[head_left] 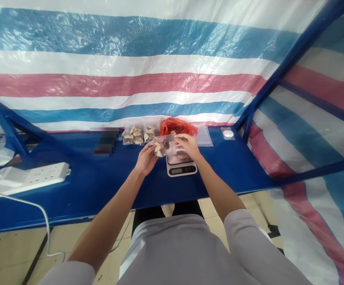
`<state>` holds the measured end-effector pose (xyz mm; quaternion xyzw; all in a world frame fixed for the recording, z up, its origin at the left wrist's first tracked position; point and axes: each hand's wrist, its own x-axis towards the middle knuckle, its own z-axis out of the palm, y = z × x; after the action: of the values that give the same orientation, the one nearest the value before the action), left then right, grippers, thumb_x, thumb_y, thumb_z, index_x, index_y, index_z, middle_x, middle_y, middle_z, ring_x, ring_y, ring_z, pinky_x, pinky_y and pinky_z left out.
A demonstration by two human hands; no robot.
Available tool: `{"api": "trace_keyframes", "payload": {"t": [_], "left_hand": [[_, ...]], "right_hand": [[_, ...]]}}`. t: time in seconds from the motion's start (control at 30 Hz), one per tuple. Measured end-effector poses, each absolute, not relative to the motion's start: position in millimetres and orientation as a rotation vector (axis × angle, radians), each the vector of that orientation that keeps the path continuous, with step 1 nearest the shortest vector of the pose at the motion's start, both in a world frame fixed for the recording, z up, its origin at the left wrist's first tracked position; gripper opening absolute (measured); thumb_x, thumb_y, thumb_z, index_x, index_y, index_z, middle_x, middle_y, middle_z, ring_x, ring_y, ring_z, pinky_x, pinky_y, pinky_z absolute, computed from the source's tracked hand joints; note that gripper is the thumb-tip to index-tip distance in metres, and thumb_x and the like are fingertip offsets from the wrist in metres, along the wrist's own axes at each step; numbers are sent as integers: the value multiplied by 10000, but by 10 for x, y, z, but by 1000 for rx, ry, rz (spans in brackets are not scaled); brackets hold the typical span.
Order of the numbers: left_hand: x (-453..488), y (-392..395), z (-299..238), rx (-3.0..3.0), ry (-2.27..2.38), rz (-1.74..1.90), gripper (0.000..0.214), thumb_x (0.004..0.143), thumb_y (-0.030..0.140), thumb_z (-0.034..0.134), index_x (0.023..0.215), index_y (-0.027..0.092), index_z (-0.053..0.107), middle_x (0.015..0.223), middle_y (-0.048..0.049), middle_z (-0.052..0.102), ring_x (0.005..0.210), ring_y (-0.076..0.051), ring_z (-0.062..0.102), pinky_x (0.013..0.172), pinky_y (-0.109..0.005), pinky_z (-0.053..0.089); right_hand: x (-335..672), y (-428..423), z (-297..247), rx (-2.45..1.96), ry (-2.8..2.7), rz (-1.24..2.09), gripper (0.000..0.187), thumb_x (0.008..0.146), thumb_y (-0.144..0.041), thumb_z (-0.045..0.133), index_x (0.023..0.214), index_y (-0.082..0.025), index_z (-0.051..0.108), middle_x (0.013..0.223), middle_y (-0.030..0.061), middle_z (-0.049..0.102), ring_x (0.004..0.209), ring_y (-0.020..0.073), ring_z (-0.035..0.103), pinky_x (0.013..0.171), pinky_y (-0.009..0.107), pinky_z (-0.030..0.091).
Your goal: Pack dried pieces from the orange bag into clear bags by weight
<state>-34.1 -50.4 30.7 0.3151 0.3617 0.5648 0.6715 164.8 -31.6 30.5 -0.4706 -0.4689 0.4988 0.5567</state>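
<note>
My left hand (pixel 146 157) and my right hand (pixel 188 145) both pinch a small clear plastic bag (pixel 163 145) with pale shell-like pieces in it, held just above a small digital scale (pixel 180 166) on the blue table (pixel 100 186). The left hand grips the bag's left end, the right hand its right end. Behind the scale lies an orange plastic bag (pixel 176 126). To its left lie two filled clear bags (pixel 138 134) of the same pale pieces.
A white power strip (pixel 33 177) with a cable sits at the table's left. Empty clear bags (pixel 204 136) and a small white round object (pixel 228 133) lie at the back right. A striped tarp and blue frame bars close in the back and right.
</note>
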Motion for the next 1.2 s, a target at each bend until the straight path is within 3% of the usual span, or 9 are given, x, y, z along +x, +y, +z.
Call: {"api": "trace_keyframes", "payload": {"t": [0.17,0.37,0.5,0.67,0.93,1.2], "left_hand": [[-506,-385,198,890,1000,1322,390,643,366,848,931,174,668,873,-45,725,765,-175,692,640,-267,534],[-731,-326,216,1503,1377,1440,388,733,419,760,1027,172,704,1054,-89,727,977,-228,686,853,-335,554],[-651,-335,336,1802,1361,1361,298,792,384,718,1018,192,743,980,-67,740,822,-193,683,809,-318,550],[-374,-293,381,1700,1125,1143,253,758,365,772,934,183,775,788,-55,752,703,-199,681,718,-299,548],[-211,-157,315,1449,1159,978,428,706,504,789,942,148,771,781,-47,743,625,-163,651,659,-291,541],[-180,-86,346,1200,1103,970,484,639,573,844,755,117,727,639,-27,671,573,-125,603,583,-248,500]], "right_hand": [[1650,-238,266,-1165,-1116,1183,338,688,-450,816,908,-204,741,853,6,745,682,162,713,709,353,663],[1639,-203,262,-1194,-1165,1142,242,700,-376,790,864,-202,754,837,9,740,725,170,711,684,317,650],[1591,-215,320,-1188,-1185,1174,211,720,-336,772,873,-192,754,860,13,742,719,163,707,689,312,651],[1528,-187,329,-1174,-1165,1173,199,741,-341,773,879,-198,768,954,31,752,773,200,729,697,367,668],[1510,-167,208,-1087,-1212,1174,208,794,-368,754,933,-218,784,968,34,759,858,220,757,761,348,667],[1481,-179,249,-1147,-1153,1285,236,826,-339,734,1035,-238,776,1045,20,767,946,231,756,804,344,658]]}}
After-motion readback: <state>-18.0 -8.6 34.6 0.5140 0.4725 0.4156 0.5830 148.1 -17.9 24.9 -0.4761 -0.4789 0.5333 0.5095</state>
